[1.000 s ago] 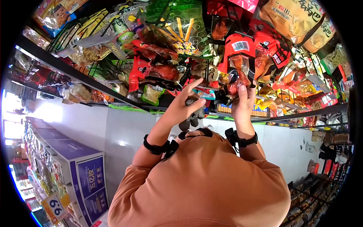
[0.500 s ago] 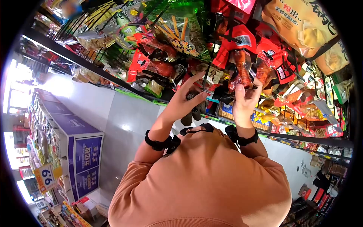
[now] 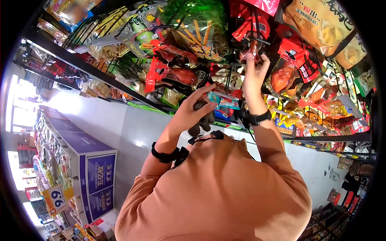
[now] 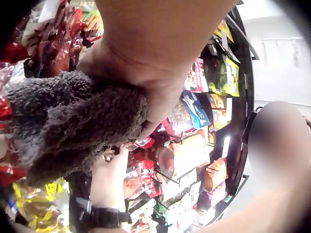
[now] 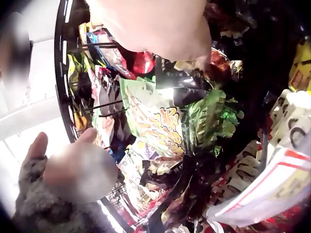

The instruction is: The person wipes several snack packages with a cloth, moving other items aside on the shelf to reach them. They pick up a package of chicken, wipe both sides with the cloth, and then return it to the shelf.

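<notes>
A fuzzy dark grey cloth (image 4: 63, 121) is bunched in my left hand (image 3: 192, 110). My lower fingers grip it while index finger and thumb point forward, near a turquoise packet (image 3: 227, 101). My right hand (image 3: 255, 82) reaches deeper into the rack, its thumb and curled fingers pinching the lower end of a red-topped packaged drumstick (image 3: 244, 53). That pack lies against a black hook, partly hidden by the fingers. To its right hangs another packaged drumstick (image 3: 283, 78); to its left is a similar red pack (image 3: 183, 75).
Black metal hooks stick out among the hanging snack bags. A green snack bag (image 3: 197, 34) and a large tan bag (image 3: 321, 26) hang at the back. A dark shelf rail (image 3: 92, 74) runs along the front. Behind on the left stands a purple display counter (image 3: 98, 176).
My right hand has moved forward into the rack, taking the packaged drumstick toward the back along the hook. My left hand stays nearly in place with the cloth.
</notes>
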Action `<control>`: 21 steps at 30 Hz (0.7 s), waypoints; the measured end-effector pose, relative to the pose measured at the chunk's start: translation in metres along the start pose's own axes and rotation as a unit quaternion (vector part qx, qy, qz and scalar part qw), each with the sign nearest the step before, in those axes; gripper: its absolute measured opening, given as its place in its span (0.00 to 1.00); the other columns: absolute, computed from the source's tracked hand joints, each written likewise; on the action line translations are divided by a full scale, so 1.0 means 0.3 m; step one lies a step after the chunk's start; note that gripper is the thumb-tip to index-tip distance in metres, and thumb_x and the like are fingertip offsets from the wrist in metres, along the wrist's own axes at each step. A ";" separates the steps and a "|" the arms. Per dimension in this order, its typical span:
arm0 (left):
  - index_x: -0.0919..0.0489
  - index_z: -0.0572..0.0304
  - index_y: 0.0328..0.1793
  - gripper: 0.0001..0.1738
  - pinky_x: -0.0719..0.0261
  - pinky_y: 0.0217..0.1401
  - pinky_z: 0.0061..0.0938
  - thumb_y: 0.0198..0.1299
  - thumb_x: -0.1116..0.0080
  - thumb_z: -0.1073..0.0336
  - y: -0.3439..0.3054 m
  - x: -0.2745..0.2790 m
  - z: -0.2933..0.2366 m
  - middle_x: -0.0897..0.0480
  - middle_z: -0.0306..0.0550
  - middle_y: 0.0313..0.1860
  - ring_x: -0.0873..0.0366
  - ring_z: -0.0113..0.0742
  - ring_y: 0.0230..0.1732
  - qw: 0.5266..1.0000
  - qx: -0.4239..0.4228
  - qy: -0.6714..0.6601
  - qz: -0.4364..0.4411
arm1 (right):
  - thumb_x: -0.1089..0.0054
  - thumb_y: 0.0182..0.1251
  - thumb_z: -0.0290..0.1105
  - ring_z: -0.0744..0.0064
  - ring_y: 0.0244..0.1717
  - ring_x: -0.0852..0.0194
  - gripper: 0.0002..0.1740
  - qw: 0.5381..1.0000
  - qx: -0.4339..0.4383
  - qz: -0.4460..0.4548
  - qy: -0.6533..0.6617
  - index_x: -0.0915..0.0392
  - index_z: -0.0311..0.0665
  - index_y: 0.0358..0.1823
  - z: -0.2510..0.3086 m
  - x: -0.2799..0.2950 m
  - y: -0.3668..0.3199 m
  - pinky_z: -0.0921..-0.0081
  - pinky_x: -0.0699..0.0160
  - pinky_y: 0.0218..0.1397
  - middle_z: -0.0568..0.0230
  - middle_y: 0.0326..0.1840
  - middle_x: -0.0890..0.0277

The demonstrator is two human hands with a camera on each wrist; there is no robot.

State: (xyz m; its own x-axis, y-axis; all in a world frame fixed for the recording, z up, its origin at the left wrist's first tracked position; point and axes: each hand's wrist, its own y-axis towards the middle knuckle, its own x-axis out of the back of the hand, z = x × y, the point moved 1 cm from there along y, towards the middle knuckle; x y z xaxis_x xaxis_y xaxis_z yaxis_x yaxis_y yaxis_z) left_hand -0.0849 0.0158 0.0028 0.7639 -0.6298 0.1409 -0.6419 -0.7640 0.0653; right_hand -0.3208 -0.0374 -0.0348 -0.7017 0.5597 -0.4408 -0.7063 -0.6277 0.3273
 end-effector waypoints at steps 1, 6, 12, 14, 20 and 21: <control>0.34 0.58 0.75 0.30 0.27 0.50 0.22 0.67 0.42 0.68 -0.017 0.019 -0.003 0.22 0.38 0.36 0.25 0.24 0.42 1.000 0.011 -0.001 0.000 | 0.39 0.71 0.32 0.82 0.41 0.32 0.19 0.998 0.002 -0.041 0.047 0.36 0.35 0.56 -0.013 -0.034 0.025 0.82 0.32 0.44 0.67 0.43 0.27; 0.28 0.58 0.70 0.26 0.26 0.45 0.22 0.66 0.40 0.67 -0.110 0.138 0.039 0.21 0.39 0.35 0.26 0.24 0.37 0.995 -0.065 0.059 -0.046 | 0.40 0.72 0.38 0.71 0.54 0.29 0.26 0.994 0.061 -0.088 -0.033 0.36 0.28 0.61 -0.077 -0.093 0.143 0.72 0.33 0.61 0.56 0.55 0.27; 0.26 0.58 0.68 0.24 0.25 0.43 0.22 0.66 0.41 0.67 -0.240 0.284 0.046 0.21 0.39 0.35 0.26 0.23 0.37 0.998 -0.018 0.016 -0.052 | 0.34 0.65 0.30 0.65 0.53 0.30 0.32 0.967 0.113 -0.167 -0.153 0.42 0.29 0.63 -0.091 -0.111 0.159 0.69 0.32 0.61 0.49 0.55 0.30; 0.25 0.58 0.67 0.23 0.25 0.43 0.22 0.66 0.41 0.66 -0.276 0.326 0.073 0.21 0.39 0.35 0.26 0.23 0.37 0.998 0.001 -0.002 -0.055 | 0.34 0.61 0.21 0.70 0.53 0.34 0.36 0.968 0.100 -0.198 -0.120 0.48 0.37 0.65 -0.128 -0.083 0.119 0.70 0.31 0.57 0.56 0.53 0.35; 0.24 0.60 0.66 0.21 0.28 0.48 0.21 0.68 0.43 0.64 -0.369 0.414 0.140 0.21 0.38 0.39 0.27 0.23 0.42 0.995 0.048 -0.022 -0.081 | 0.36 0.60 0.25 0.58 0.51 0.28 0.17 0.869 0.331 0.149 -0.337 0.27 0.37 0.50 -0.005 -0.399 -0.277 0.66 0.29 0.55 0.54 0.48 0.28; 0.24 0.60 0.65 0.21 0.28 0.48 0.21 0.68 0.43 0.64 -0.386 0.422 0.145 0.21 0.38 0.39 0.27 0.23 0.41 0.995 0.048 -0.027 -0.078 | 0.35 0.59 0.27 0.52 0.51 0.27 0.15 0.805 0.382 0.210 -0.402 0.24 0.37 0.48 0.007 -0.450 -0.280 0.63 0.28 0.56 0.52 0.47 0.25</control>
State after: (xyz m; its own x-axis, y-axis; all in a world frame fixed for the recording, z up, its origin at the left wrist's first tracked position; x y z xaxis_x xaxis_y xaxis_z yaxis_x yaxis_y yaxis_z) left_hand 0.0890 0.0186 -0.0298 0.8576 -0.5076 0.0828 -0.5084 -0.8610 -0.0127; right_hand -0.1670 -0.0591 -0.0010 -0.5107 0.7465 0.4265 -0.0262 -0.5093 0.8602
